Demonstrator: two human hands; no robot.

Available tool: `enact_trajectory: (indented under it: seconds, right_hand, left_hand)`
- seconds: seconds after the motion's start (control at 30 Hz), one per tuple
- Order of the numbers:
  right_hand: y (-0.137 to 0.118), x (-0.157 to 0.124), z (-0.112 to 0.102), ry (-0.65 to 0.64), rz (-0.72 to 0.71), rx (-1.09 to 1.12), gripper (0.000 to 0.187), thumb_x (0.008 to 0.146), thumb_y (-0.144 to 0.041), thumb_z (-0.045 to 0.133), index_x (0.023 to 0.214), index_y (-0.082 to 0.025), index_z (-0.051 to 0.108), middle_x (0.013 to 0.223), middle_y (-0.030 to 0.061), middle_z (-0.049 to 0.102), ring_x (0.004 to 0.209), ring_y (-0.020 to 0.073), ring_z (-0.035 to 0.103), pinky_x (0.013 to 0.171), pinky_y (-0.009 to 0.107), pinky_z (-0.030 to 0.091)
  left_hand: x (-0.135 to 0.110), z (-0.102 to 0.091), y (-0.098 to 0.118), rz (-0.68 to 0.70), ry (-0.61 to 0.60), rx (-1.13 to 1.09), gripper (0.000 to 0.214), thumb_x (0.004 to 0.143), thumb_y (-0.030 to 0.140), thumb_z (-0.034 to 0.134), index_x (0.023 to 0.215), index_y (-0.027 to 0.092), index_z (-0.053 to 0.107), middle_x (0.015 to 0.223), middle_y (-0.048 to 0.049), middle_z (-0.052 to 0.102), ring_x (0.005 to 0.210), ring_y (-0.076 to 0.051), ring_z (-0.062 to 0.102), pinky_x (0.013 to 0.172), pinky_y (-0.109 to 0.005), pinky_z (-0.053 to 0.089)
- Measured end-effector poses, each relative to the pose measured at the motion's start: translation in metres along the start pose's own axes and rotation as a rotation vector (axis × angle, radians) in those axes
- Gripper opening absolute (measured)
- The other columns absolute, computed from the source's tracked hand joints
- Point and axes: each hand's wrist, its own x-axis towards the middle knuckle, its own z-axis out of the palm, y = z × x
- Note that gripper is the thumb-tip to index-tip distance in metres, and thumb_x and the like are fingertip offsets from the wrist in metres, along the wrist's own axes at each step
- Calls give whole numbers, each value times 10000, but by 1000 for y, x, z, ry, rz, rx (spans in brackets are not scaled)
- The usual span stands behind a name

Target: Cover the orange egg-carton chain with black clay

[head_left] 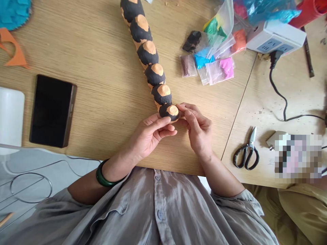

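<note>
A long segmented clay piece (154, 76), black with orange round bumps, runs from the top of the view down to my hands. Its near end (172, 110) has an orange disc-like bump ringed in black. My left hand (154, 131) grips that end from the left, thumb on the black rim and fingers curled beneath. From the right, my right hand (198, 124) pinches the edge of the same end between thumb and forefinger. Whether a small bit of clay sits in that pinch is hidden.
Several bags of coloured clay (204, 61) lie at the upper right, near a white power strip (277, 35) with a black cord. Scissors (247, 151) and a pale adapter (278, 137) lie right. A phone (52, 110) and orange sheet (15, 51) lie left. Another person's trousers (304, 204) show lower right.
</note>
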Motion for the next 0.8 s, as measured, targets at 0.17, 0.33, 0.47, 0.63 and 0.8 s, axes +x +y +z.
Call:
enact_trajectory:
  seconds: [0.17,0.33,0.47,0.63,0.8]
  right_hand:
    - [-2,0,0,9,10,-5,266,1056,-484,690,1132,-331,895,1273,35,776,1256,235,737,1119,436,633]
    - [-2,-1,0,3,19,16,258,1046,-479,705,1131,-325,893,1273,31,770,1250,228,732,1107,426,646]
    - [-2,-3,2,-22,48,14,273,1044,-496,711,1145,-319,892,1277,44,752,1232,228,732,1098,431,661]
    - [-3,-6,4,-59,53,57,244,1048,-471,710,1148,-331,883,1303,42,734,1233,227,738,1044,416,685]
    - [-5,-2,6,-33,120,172,266,1007,-483,759,1192,-297,808,1332,49,746,1054,206,785,945,422,723]
  left_hand:
    - [1,-1,-2,22,6,-59,147,937,86,775,803,145,772,703,4,787,651,-114,796,608,-137,654]
    - [3,1,-4,56,87,22,169,919,242,869,831,161,749,673,24,762,627,-114,782,606,-146,649]
    - [2,2,-3,123,94,74,232,873,329,889,817,167,732,628,52,701,532,-73,678,598,-166,643]
    - [2,2,5,65,117,95,277,907,402,839,816,178,703,633,70,649,443,-22,498,597,-166,621]
    - [1,4,8,44,121,42,332,954,442,817,787,194,674,629,67,630,445,-32,464,593,-169,605]
